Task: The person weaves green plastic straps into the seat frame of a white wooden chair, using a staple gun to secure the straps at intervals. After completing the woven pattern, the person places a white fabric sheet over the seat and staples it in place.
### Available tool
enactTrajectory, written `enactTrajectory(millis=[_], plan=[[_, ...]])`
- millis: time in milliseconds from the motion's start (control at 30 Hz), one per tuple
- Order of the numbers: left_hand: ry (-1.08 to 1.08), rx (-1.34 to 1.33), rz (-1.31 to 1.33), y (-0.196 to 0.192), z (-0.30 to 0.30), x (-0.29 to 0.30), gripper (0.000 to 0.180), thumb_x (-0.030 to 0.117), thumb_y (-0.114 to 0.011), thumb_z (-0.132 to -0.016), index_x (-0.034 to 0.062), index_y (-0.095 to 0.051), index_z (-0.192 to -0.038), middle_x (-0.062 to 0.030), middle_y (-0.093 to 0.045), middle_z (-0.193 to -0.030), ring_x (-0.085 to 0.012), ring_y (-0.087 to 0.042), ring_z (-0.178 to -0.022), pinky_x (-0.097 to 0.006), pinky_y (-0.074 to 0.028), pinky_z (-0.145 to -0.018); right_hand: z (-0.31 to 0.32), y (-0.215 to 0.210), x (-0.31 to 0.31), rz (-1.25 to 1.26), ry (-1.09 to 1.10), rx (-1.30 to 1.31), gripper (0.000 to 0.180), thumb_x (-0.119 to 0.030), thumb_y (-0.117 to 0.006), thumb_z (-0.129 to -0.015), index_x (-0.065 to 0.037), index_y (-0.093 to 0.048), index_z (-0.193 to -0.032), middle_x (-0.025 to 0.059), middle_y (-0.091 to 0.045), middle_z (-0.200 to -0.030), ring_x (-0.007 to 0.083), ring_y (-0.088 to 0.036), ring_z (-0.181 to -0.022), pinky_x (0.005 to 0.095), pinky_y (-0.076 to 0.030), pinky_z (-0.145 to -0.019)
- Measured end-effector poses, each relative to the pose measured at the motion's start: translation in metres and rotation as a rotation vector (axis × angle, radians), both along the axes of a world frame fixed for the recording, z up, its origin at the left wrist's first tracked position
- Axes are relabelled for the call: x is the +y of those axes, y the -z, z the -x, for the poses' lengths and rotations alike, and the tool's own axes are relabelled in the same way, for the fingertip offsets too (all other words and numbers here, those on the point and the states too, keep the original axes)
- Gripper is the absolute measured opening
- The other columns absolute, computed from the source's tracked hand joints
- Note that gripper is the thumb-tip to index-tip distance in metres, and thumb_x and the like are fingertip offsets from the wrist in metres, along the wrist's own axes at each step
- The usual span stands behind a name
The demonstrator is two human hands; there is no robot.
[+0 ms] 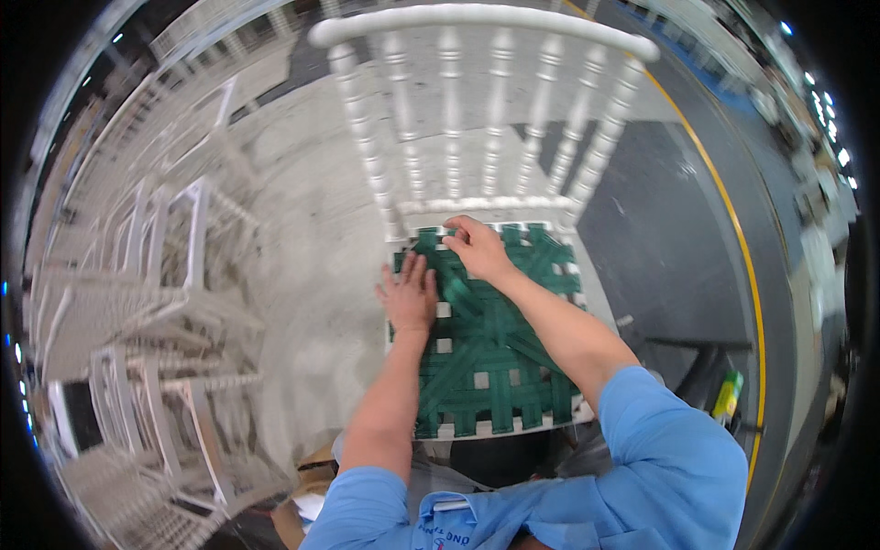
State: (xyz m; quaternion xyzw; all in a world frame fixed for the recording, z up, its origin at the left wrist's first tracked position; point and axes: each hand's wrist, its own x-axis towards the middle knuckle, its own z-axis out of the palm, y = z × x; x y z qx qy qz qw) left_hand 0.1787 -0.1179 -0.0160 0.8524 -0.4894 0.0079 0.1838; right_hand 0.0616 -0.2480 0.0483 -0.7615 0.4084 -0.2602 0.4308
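In front of me stands a white chair (495, 101) with a back of turned spindles. Its seat carries woven green webbing (486, 376), with straps crossing straight and on the diagonal and pale gaps between them. My left hand (409, 298) lies on the webbing near the seat's left side, palm down, fingers spread. By the rear edge of the seat, my right hand (477, 249) has its thumb and fingers drawn together in a pinch; whatever is between the fingertips is too small to make out. A green strap (461, 295) lies slanting across the weave between the hands.
Several white chair frames (183, 302) are stacked along the left. On the right, a dark stand-like object (701, 362) and a yellow-green item (727, 396) sit near a yellow floor line (733, 215). A cardboard box (291, 518) is at the lower left.
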Motion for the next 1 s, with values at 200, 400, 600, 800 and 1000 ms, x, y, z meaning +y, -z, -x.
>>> enactTrajectory(millis=[200, 400, 600, 800, 1000], plan=[[0.095, 0.186, 0.108, 0.005, -0.007, 0.006, 0.036, 0.033, -0.061, -0.099, 0.0140, -0.070, -0.129, -0.0153, -0.067, -0.136, -0.0373, -0.063, -0.122, -0.051, -0.050, -0.101, 0.249, -0.060, 0.102, 0.062, 0.437, -0.070, 0.023, -0.021, -0.070, -0.094, -0.006, -0.071, -0.112, 0.0098, -0.068, -0.083, 0.0202, -0.063, -0.075, 0.0351, -0.051, -0.071], [-0.020, -0.089, -0.224, -0.021, 0.020, 0.004, 0.053, 0.058, -0.036, -0.106, 0.0359, -0.050, -0.152, 0.0176, -0.042, -0.161, -0.0405, -0.042, -0.145, -0.059, -0.041, -0.109, 0.502, -0.083, 0.253, 0.020, 1.030, 0.480, 0.020, -0.021, -0.070, -0.090, -0.005, -0.073, -0.103, 0.0178, -0.072, -0.100, 0.0364, -0.069, -0.096, 0.0448, -0.055, -0.084], [0.195, 0.144, -0.052, -0.023, -0.013, -0.004, 0.052, 0.045, -0.054, -0.103, 0.0169, -0.059, -0.146, -0.0078, -0.047, -0.159, -0.0300, -0.048, -0.143, -0.044, -0.035, -0.119, 0.601, -0.056, 0.296, -0.427, 1.153, 0.913, 0.054, -0.037, -0.083, -0.074, -0.001, -0.073, -0.112, 0.0208, -0.075, -0.107, 0.0366, -0.072, -0.101, 0.0456, -0.055, -0.090], [0.046, 0.041, -0.185, -0.027, -0.010, -0.005, 0.059, 0.055, -0.055, -0.099, 0.0313, -0.049, -0.153, 0.0093, -0.039, -0.164, -0.0455, -0.033, -0.149, -0.063, -0.035, -0.115, 0.609, -0.060, 0.294, -0.483, 1.175, 0.426, 0.048, 0.000, -0.070, -0.067, 0.000, -0.068, -0.115, 0.0078, -0.071, -0.095, 0.0206, -0.066, -0.084, 0.0357, -0.053, -0.075], [-0.009, 0.099, -0.175, -0.024, -0.016, 0.015, 0.061, 0.054, -0.054, -0.098, 0.0312, -0.047, -0.154, 0.0120, -0.037, -0.164, -0.0428, -0.031, -0.149, -0.061, -0.038, -0.111, 0.512, -0.129, 0.193, -0.160, 0.712, 0.279, 0.058, 0.003, -0.073, -0.072, -0.001, -0.061, -0.128, 0.0087, -0.068, -0.118, 0.0240, -0.064, -0.109, 0.0374, -0.048, -0.100]])
